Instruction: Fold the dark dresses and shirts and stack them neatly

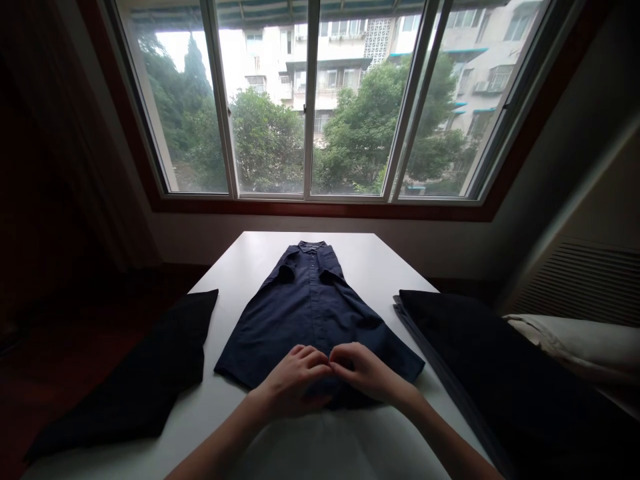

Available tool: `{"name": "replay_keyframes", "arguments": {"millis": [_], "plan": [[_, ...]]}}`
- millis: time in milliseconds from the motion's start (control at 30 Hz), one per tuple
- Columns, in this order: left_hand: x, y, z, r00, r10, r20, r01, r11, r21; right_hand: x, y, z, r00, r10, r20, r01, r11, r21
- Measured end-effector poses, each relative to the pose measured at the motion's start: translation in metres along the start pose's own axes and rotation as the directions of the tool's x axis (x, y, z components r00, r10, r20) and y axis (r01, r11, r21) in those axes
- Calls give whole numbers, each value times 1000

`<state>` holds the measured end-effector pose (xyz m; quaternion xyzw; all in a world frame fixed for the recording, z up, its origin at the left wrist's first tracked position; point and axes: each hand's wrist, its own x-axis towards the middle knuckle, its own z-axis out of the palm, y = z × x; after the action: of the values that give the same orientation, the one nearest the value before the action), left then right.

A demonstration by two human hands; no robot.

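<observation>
A dark navy short-sleeved shirt [280, 320] lies front up and spread, its collar toward the window, its hem toward me. Both my hands are over the lower middle of the shirt, their fingertips meeting. My left hand [295, 377] has its fingers stretched and slightly bent, with the thumb side blurred below them. On my right hand [365, 370] the fingers are curled, thumb and forefinger close together beside the left fingers. Whether anything is between them is hidden. I cannot tell if either hand touches the cloth.
The shirt lies on a white table [240, 267]. A black folded garment [135, 373] hangs over its left edge. Dark stacked clothes [480, 360] lie at the right, with a pale cushion-like item [580, 340] beyond. A wide window [310, 203] is behind the table.
</observation>
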<state>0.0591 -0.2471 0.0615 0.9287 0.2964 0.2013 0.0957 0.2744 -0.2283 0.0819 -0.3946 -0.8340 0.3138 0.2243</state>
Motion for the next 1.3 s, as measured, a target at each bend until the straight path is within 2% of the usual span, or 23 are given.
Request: {"name": "replay_keyframes", "arguments": {"millis": [233, 333, 433, 533, 667, 733, 800, 933, 1033, 1167, 1300], "plan": [[3, 4, 17, 996, 30, 79, -30, 1000, 3, 3, 3, -15, 984, 33, -173, -50, 995, -92], [3, 9, 16, 993, 51, 103, -47, 998, -44, 7, 8, -25, 978, 58, -199, -78, 992, -98], [9, 10, -2, 989, 80, 127, -72, 995, -68, 19, 10, -43, 975, 67, -210, -94, 988, -119], [26, -3, -34, 992, 51, 112, -48, 998, -28, 42, 10, -66, 975, 51, -216, -87, 983, -159], [63, -51, -70, 999, -21, 48, 19, 999, 37, 95, 23, -96, 979, 19, -203, -65, 973, -220], [84, -85, -77, 997, -82, 12, 82, 996, 23, 128, 37, -105, 980, 41, -195, -91, 962, -257], [105, -123, -76, 980, -200, -15, 200, 980, -7, 161, 55, -109, 978, 114, -176, -167, 933, -320], [149, -194, -66, 895, -445, -36, 447, 894, 33, 223, 94, -109, 943, 274, -189, -330, 840, -430], [183, -234, -59, 834, -549, -63, 552, 825, 118, 260, 117, -103, 914, 333, -232, -405, 787, -465], [217, -274, -50, 759, -647, -75, 644, 730, 227, 295, 136, -92, 884, 396, -247, -466, 716, -519], [230, -305, -37, 672, -740, -45, 718, 635, 286, 315, 149, -83, 864, 439, -247, -496, 657, -568]]}}
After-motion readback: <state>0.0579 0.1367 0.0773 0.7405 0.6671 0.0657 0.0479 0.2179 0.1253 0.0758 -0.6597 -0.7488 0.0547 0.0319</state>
